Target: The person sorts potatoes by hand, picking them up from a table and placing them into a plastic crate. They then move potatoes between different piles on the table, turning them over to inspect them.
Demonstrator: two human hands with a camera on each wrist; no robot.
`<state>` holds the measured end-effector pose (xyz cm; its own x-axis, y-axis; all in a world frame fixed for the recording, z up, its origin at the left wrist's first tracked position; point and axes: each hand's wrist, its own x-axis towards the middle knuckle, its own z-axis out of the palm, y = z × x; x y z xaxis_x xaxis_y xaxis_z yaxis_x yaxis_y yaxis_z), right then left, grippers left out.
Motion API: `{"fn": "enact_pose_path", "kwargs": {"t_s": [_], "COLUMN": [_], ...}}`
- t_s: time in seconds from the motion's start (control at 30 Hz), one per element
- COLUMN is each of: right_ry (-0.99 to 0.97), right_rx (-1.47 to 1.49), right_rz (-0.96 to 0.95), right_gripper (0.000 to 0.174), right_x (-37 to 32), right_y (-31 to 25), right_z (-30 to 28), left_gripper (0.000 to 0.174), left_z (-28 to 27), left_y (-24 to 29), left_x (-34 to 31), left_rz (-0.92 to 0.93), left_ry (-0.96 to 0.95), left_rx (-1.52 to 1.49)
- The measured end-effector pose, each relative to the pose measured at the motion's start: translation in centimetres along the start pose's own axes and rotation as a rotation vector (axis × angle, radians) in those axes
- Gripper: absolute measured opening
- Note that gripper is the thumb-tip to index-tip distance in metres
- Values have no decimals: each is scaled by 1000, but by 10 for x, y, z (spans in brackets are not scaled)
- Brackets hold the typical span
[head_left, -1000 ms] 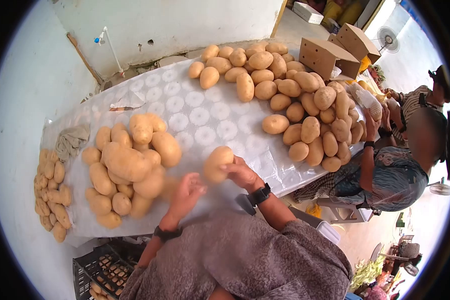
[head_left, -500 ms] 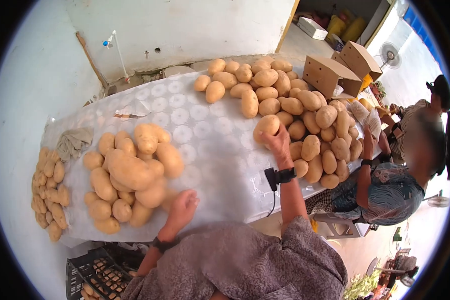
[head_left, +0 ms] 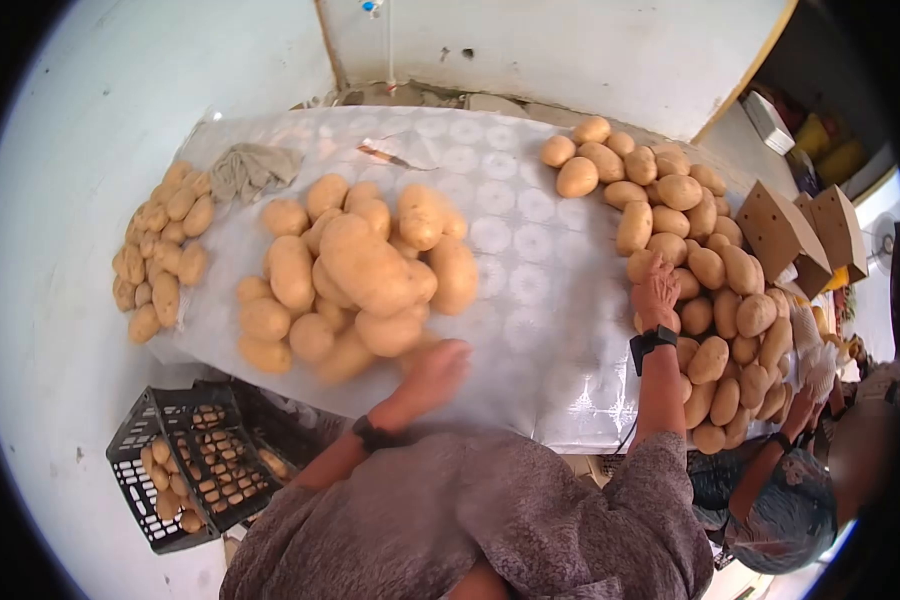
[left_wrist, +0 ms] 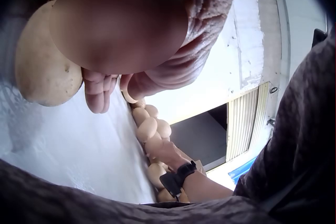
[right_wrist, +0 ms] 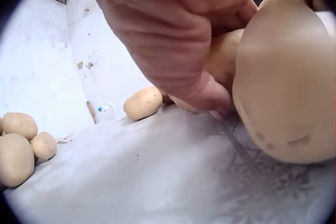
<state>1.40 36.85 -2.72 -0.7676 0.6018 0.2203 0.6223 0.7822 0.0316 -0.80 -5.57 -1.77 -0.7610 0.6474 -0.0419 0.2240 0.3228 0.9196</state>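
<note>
My right hand (head_left: pixel 656 295) is at the left side of the large potato pile (head_left: pixel 705 275). Its thumb and fingers curl round a potato (right_wrist: pixel 223 58) there, as the right wrist view shows. My left hand (head_left: pixel 436 370), blurred by motion, is above the near side of the table, its fingers loose and holding nothing. Close to it lies the middle heap of bigger potatoes (head_left: pixel 360 265), with one very large potato (head_left: pixel 355 262) on top. In the left wrist view a potato (left_wrist: pixel 44 64) lies beside the left fingers (left_wrist: pixel 97 90).
A third heap of smaller potatoes (head_left: pixel 165 240) lies at the far left, by a grey cloth (head_left: pixel 252 170). A black crate (head_left: pixel 150 470) with potatoes stands below the table (head_left: pixel 515 385). Cardboard boxes (head_left: pixel 785 235) stand at the right, and another person (head_left: pixel 770 510) is at the table's right end.
My right hand carried a potato from the middle to the right pile and now grips a potato there. The left hand stayed near the middle heap. The head view has turned right.
</note>
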Motion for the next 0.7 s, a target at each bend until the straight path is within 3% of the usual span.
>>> {"fn": "enact_pose_path", "kwargs": {"t_s": [0.07, 0.37, 0.5, 0.57, 0.7], "right_ry": [-80, -81, -15, 24, -1], "right_rx": [-37, 1, 106, 271, 319], "right_rz": [33, 77, 44, -92, -102], "right_gripper": [67, 76, 74, 72, 69], "right_x": [4, -1, -12, -14, -40], "right_y": [-4, 0, -19, -23, -64], "right_z": [8, 11, -13, -9, -34], "left_gripper": [26, 24, 24, 23, 22], "left_z": [-2, 1, 0, 0, 2], "left_y": [6, 1, 3, 3, 0], "left_x": [0, 1, 2, 2, 1], "left_rz": [-13, -33, -60, -41, -36], "left_ry": [-21, 9, -3, 3, 34], "left_rx": [-10, -21, -3, 8, -49]}}
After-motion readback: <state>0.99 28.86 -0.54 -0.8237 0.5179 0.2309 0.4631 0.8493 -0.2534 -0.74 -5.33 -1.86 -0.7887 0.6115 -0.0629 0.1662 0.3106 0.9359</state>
